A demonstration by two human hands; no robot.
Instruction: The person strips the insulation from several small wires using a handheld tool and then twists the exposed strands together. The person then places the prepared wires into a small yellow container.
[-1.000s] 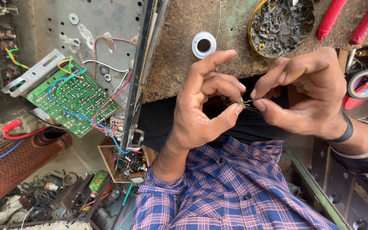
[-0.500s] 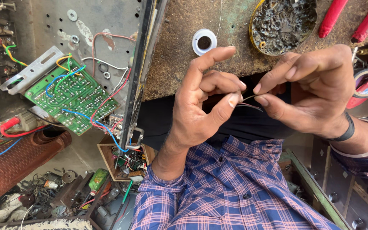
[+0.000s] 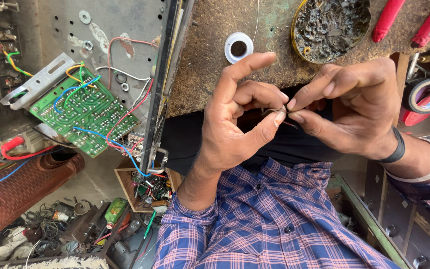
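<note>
Both hands met at mid-frame over the dark lap. The left hand [image 3: 235, 119] and right hand [image 3: 354, 107] each pinched one end of a thin wire piece [image 3: 278, 112] between thumb and forefinger. Its long axis ran roughly level, hand to hand; neither hand was nearer. The green circuit board [image 3: 83, 112] lay well apart, to the left.

An electronics repair workshop; a green wired circuit board [image 3: 83, 112], a scarred brown workbench [image 3: 215, 60], a black tape roll [image 3: 428, 94].

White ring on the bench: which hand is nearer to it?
Left. The left hand sits just below the white ring, index fingertip beside it; the right hand is farther off, lower right.
</note>
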